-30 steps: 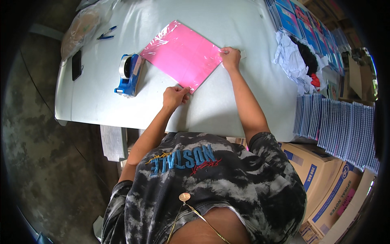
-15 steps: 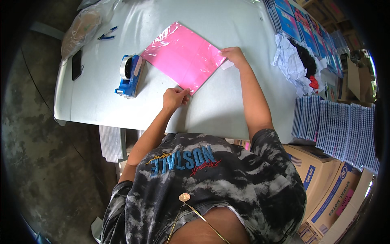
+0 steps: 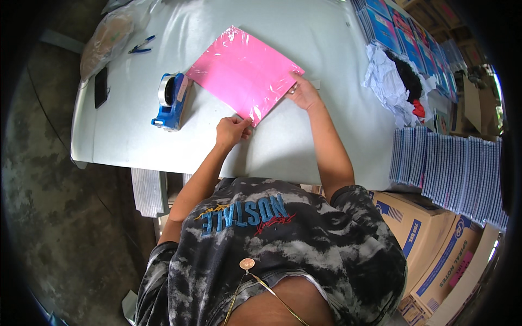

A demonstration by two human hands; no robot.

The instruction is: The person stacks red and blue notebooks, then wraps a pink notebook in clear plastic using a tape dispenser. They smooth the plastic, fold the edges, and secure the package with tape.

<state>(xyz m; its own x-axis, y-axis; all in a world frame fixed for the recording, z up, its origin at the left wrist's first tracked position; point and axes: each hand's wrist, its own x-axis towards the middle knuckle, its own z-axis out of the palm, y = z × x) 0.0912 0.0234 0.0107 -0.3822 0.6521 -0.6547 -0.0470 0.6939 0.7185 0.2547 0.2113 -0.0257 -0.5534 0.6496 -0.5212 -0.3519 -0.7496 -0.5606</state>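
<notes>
A flat, square pink pack (image 3: 247,73) in shiny clear plastic lies turned like a diamond on the pale table. At its near corner, my left hand (image 3: 232,131) is closed, pinching the wrap between thumb and fingers. My right hand (image 3: 305,95) grips the right-hand edge, just below the right corner, with some fingers hidden beneath the pack. A small pale strip (image 3: 316,85) shows beside that hand. Left of the pack stands a blue tape dispenser (image 3: 169,111) with a roll of clear tape.
A dark phone (image 3: 101,88), a blue cutter-like tool (image 3: 141,45) and a plastic-wrapped bundle (image 3: 109,41) occupy the table's left side. On the right are crumpled white paper (image 3: 385,81), blue-covered notebooks (image 3: 380,26) and stacked spiral notebooks (image 3: 451,168). Cardboard boxes (image 3: 416,217) stand below.
My right hand has shifted from the pack's right corner down along its edge, fingers now partly underneath. My left hand keeps its hold at the near corner. The pack has barely moved.
</notes>
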